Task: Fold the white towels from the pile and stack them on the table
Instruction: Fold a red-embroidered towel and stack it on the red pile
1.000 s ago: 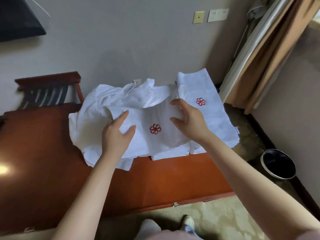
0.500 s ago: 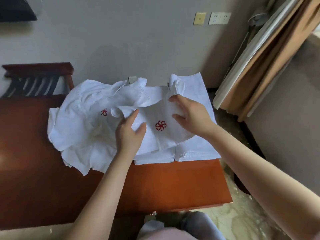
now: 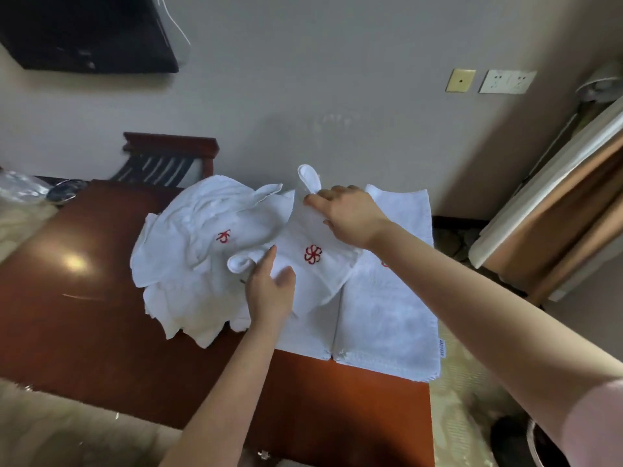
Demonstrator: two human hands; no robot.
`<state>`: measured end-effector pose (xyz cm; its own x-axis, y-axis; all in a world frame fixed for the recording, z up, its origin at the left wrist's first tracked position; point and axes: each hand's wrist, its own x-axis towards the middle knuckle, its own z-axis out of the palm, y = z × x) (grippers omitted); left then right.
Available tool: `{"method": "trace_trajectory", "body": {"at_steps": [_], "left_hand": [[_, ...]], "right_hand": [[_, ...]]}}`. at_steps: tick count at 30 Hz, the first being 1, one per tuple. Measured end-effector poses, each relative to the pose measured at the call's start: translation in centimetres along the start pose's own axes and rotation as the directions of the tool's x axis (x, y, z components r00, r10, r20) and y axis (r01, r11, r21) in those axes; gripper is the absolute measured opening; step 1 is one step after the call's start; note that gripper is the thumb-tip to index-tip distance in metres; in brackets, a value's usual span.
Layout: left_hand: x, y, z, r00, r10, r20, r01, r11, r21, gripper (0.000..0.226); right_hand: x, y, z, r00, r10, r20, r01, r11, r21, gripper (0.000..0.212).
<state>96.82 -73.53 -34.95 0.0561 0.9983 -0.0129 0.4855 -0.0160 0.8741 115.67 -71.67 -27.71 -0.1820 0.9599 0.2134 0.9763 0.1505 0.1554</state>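
Reddish wooden bench (image 3: 84, 298) stands against a pale wall, with a blurred round dish (image 3: 64, 193) past its far left end, contents unreadable, and a crumpled pile of white towels (image 3: 188, 237) near the middle. Just right of the pile, the left grip (image 3: 269, 291) is clamped on the rolled near edge of a towel (image 3: 313, 264) with a red flower mark, while the right grip (image 3: 347, 214) pinches its far corner. Folded towels (image 3: 387, 315) lie flat beneath and right of it, and a dark bin (image 3: 539, 443) on the floor at lower right hides its inside.
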Motion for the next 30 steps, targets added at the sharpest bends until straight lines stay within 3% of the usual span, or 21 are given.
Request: {"method": "trace_trajectory", "body": {"at_steps": [3,6,12,14,16,20,24,30], "left_hand": [[-0.2,-0.6,0.7,0.994,-0.083,0.076,0.091,0.989,-0.112,0.051],[-0.4,-1.8,1.8,0.96,-0.14,0.242,0.17,0.98,-0.106,0.056],[1.0,-4.2,2.9,0.853,-0.249,0.459,0.202,0.968,0.151,0.055],[2.1,-4.4,2.6,0.751,-0.362,0.552,0.248,0.93,0.272,0.033],[3.1,-4.5,2.1,0.693,-0.382,0.611,0.145,0.905,0.401,0.023],[6.5,-3.7,1.8,0.816,-0.183,0.549,-0.167,0.834,0.526,0.031],[11.7,-2.6,2.6,0.894,-0.077,0.441,-0.132,0.895,0.425,0.028],[19.2,-2.2,6.9,0.872,-0.003,0.489,-0.161,0.942,0.293,0.037]], "right_hand": [[1.7,0.8,0.7,1.0,-0.024,-0.001,0.024,0.999,-0.047,0.056],[3.0,1.2,1.7,0.999,-0.035,0.027,0.037,0.997,-0.064,0.058],[4.8,1.5,3.5,0.993,-0.022,0.117,0.026,0.999,-0.037,0.052],[5.3,1.3,4.2,0.989,-0.013,0.149,0.019,0.999,-0.034,0.053],[5.7,1.2,4.9,0.987,0.009,0.162,-0.003,0.999,-0.034,0.055],[6.4,1.8,6.2,0.98,0.09,0.176,-0.086,0.996,-0.028,0.059],[7.0,3.2,7.2,0.964,0.213,0.158,-0.225,0.972,0.061,0.071],[8.4,4.9,9.0,0.905,0.381,0.191,-0.417,0.883,0.214,0.072]]}}
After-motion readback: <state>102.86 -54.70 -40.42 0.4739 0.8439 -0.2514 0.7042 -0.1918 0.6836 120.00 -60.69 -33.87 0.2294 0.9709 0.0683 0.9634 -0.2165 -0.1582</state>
